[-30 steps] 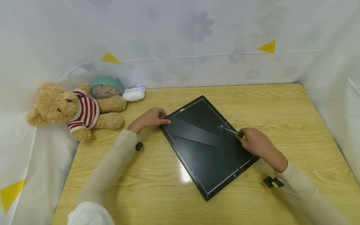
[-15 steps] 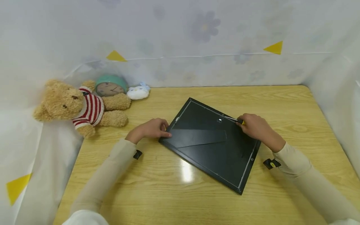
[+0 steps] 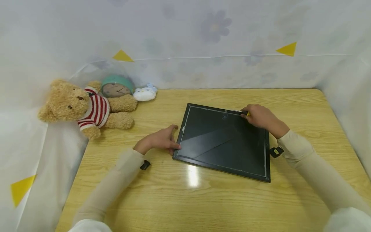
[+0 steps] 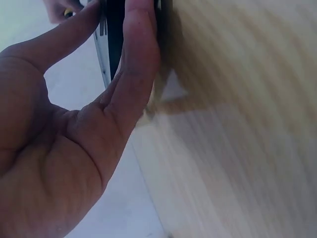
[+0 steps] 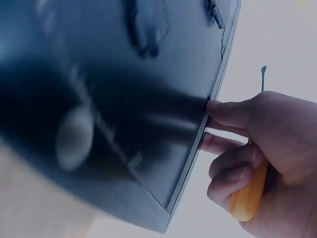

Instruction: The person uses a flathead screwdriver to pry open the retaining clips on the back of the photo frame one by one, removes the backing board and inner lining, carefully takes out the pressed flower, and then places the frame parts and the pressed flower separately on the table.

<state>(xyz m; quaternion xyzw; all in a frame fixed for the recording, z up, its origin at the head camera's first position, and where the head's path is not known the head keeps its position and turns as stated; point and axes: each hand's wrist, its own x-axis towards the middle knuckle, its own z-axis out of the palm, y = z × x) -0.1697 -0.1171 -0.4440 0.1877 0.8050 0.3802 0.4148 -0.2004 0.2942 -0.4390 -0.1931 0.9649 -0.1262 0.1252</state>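
So the left grip [image 3: 162,139] is pinching a black picture frame [image 3: 214,141] at its edge, and the right grip [image 3: 261,117] is curled around a yellow-handled screwdriver [image 5: 250,193] while its thumb and a fingertip nip the frame's far edge too. Frame sits between the two grips, back side up. Under both grips it's a pale wood-grain counter [image 3: 162,199], with a bright glare patch [image 3: 192,175] just right of the left grip. Beyond the left grip: teddy bear [image 3: 98,111] lying down, teal clock [image 3: 116,89], little white plush [image 3: 145,94]. Past both grips hangs a whitish flower-print curtain [image 3: 179,29] with yellow triangles [image 3: 123,56].
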